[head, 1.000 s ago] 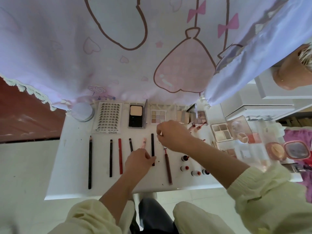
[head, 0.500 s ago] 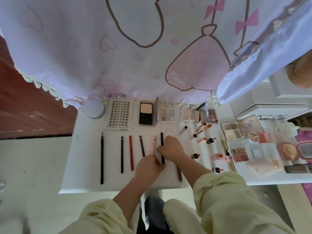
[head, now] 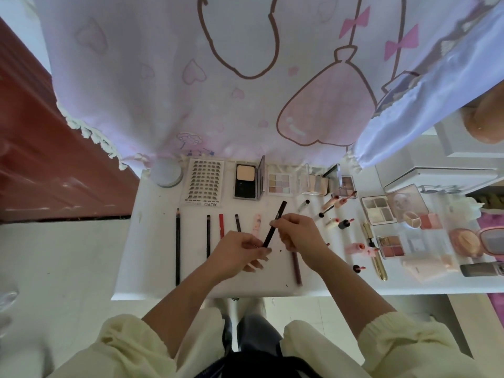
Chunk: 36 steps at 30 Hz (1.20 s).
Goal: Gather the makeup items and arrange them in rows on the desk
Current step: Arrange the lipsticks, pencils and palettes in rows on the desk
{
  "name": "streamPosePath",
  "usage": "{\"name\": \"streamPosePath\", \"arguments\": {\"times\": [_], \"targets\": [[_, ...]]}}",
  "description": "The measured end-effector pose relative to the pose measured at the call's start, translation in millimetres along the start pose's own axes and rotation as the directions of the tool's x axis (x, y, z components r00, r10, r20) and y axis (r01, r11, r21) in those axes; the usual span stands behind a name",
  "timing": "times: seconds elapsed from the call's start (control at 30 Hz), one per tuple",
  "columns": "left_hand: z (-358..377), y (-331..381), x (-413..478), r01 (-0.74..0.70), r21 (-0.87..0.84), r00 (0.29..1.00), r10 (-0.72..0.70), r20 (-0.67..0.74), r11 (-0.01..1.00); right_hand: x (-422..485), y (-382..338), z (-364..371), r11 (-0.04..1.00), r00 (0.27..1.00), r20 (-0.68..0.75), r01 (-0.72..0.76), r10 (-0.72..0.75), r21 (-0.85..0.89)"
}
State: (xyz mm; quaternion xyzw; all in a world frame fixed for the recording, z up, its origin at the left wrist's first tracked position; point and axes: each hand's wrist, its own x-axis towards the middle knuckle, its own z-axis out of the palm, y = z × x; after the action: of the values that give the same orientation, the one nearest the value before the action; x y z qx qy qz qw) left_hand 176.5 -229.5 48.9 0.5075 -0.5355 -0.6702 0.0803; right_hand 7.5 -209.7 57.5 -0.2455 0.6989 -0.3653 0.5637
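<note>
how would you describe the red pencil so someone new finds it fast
Start at the white desk. On its left half, below the card of lashes, pencils lie in a row. It is the only red pencil; its neighbours are dark.

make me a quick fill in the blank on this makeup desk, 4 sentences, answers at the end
1. The left hand and right hand both hold one slim ____ pencil, tilted over the desk.
2. The round white jar stands at the ____ end of the back row.
3. The powder compact has its lid ____.
4. The gold tube lies to the ____ of both hands.
Answers: black; left; open; right
</note>
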Motion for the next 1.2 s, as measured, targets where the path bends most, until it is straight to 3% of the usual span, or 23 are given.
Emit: {"name": "streamPosePath", "arguments": {"times": [0.13,0.3,0.43,0.53,0.67,0.8,1.07,1.2], "targets": [[-12,8,-10,-0.026,-0.036,1.000,0.026,0.000,0.999,-2,-12,-6,0.976,0.999,-0.005,0.046,-0.046,0.212],[-21,14,-16,-0.051,-0.063,0.999,0.050,-0.004,0.997,-5,-13,-11,0.942,0.995,0.042,0.070,-0.089,0.328],[-23,18,-15,-0.063,-0.100,0.997,0.066,0.031,0.993,-5,-12,-12,0.950,0.986,0.103,0.095,-0.131,0.297],[-17,26,-11,-0.096,-0.143,0.995,0.093,-0.023,0.985,-7,-12,-6,0.968,0.977,0.123,0.144,-0.172,0.207],[-10,31,-7,-0.183,0.061,0.976,0.189,-0.104,0.981,-8,-15,-3,0.963,0.970,0.068,0.222,-0.234,0.150],[-9,35,-8,-0.207,0.013,0.976,0.208,-0.062,0.978,-9,-21,-7,0.952,0.958,0.097,0.250,-0.270,0.179],[-9,39,-11,-0.091,-0.102,0.995,0.088,-0.037,0.991,-10,-22,-7,0.941,0.943,0.130,0.280,-0.306,0.190],[-12,44,-14,-0.033,-0.140,0.998,0.039,0.039,0.990,-10,-27,-13,0.940,0.943,0.116,0.289,-0.312,0.179]]}}
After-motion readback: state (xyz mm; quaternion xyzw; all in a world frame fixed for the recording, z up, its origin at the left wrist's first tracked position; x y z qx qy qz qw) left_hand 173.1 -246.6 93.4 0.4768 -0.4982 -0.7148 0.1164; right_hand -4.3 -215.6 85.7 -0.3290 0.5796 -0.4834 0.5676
